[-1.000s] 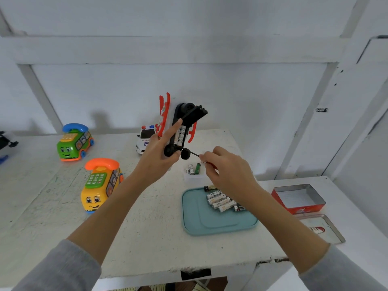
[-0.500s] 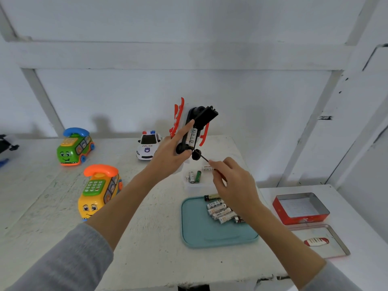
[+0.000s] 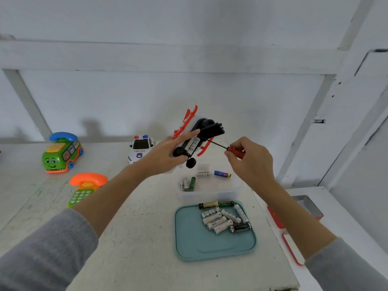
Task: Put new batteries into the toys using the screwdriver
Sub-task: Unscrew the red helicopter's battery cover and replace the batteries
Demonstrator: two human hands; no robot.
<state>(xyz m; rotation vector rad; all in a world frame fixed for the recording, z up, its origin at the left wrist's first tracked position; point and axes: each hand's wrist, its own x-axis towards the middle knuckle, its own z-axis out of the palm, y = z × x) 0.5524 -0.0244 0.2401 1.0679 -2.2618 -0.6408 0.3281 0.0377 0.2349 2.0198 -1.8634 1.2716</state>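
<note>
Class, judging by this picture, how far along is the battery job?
Done: batteries sit in the black toy's open compartment. In hand: left hand holds that toy; right hand works the screwdriver at it. Left: police car and both phone toys untouched.

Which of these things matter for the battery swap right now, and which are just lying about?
In use: black toy in left hand; screwdriver in right hand; batteries on teal tray.

Lying about: green phone toy, police car, red tin.
</note>
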